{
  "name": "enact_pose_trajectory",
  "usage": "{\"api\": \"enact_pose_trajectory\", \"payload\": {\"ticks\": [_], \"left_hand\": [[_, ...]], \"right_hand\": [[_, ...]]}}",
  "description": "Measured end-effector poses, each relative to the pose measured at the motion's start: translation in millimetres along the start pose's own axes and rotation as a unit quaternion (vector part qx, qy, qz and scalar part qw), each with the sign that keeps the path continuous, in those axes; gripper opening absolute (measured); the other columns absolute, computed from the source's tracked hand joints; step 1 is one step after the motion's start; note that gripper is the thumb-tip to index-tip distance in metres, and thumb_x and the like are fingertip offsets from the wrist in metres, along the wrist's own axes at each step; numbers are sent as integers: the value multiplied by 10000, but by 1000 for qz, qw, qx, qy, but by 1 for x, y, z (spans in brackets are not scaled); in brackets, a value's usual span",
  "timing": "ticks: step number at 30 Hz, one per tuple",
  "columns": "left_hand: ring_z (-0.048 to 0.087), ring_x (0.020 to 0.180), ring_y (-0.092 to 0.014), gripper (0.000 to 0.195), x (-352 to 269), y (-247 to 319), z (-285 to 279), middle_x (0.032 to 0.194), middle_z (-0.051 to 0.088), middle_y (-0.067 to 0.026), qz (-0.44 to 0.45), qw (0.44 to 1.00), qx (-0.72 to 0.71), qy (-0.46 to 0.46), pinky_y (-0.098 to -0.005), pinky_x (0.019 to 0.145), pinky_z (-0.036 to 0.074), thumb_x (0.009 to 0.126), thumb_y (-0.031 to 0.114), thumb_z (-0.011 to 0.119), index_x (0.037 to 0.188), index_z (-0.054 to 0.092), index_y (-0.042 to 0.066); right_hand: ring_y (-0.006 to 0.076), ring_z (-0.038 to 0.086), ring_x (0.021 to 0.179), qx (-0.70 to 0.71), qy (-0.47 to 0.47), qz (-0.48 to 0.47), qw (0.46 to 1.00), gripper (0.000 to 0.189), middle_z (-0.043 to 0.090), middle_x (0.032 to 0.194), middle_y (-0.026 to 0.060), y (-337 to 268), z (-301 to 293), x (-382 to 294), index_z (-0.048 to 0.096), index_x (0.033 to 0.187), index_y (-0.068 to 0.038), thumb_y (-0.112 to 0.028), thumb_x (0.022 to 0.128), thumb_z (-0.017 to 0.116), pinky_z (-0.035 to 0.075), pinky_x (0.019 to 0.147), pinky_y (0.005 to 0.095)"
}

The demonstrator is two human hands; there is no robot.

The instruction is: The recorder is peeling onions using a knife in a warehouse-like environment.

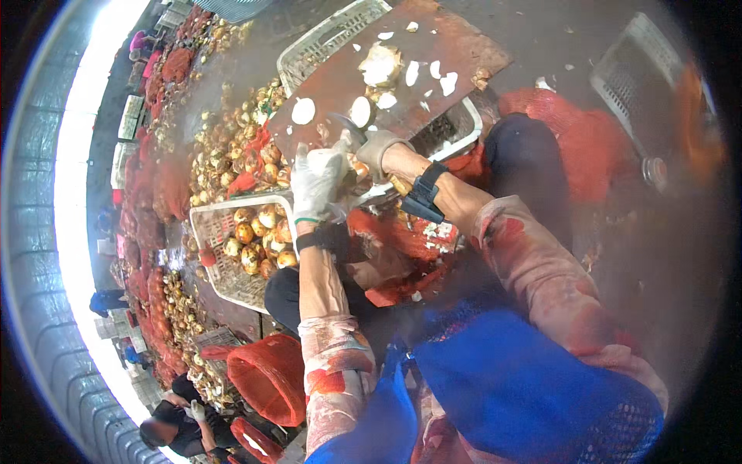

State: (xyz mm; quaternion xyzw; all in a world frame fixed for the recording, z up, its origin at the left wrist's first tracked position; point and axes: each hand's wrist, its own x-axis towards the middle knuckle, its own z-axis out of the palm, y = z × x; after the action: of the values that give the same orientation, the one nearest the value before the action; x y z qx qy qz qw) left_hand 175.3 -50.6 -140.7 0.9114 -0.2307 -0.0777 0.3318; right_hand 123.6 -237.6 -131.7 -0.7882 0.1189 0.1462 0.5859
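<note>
My right hand, in a pale work glove, grips a knife whose curved blade points up and left over a reddish-brown board. Close beside it, my white-gloved left hand is at the board's near edge. A bit of orange-skinned onion shows between the hands; whether the left fingers hold it is hidden. On the board lie a peeled white onion, another cut onion by the blade, a partly peeled onion and scattered white pieces.
The board lies across a white plastic crate. At lower left, another crate holds unpeeled onions. A heap of onions spreads farther left, with red mesh sacks around. A person sits at the lower left.
</note>
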Motion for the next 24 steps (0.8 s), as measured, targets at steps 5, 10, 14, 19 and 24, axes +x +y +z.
{"api": "enact_pose_trajectory", "payload": {"ticks": [5,10,14,19,24], "left_hand": [[591,1031,-167,705,-6,11,-21,1118,632,-81,-217,932,-283,68,-308,909,462,864,268,690,1378,357,-82],[590,980,-244,690,13,43,-44,1158,555,-163,-218,883,-412,49,-377,774,532,877,193,691,1402,288,-1],[618,984,-238,742,19,57,-117,1226,556,-156,-33,925,-374,63,-387,696,567,860,124,710,1441,259,26],[592,1073,-217,602,-36,96,-160,1202,578,-116,-24,885,-461,68,-331,841,533,933,258,616,1415,336,28],[551,1148,-238,660,-125,140,-136,1272,522,-128,93,814,-565,96,-358,911,516,930,413,597,1416,360,33]], "right_hand": [[311,686,782,-50,-12,5,999,384,701,966,173,4,34,31,670,1011,19,-333,891,574,545,681,399],[236,682,608,19,-28,28,999,375,697,804,147,-30,17,26,581,1142,42,-242,901,531,545,558,385],[188,579,458,252,-50,-23,966,188,582,655,85,-96,19,-7,562,950,-7,-81,778,538,468,411,330],[138,583,502,216,-55,-180,958,205,616,704,84,-134,17,-52,594,975,3,-44,776,581,476,439,307],[118,509,487,330,-218,-164,904,219,572,700,80,-142,-5,-162,563,993,12,-18,777,557,452,457,250]]}}
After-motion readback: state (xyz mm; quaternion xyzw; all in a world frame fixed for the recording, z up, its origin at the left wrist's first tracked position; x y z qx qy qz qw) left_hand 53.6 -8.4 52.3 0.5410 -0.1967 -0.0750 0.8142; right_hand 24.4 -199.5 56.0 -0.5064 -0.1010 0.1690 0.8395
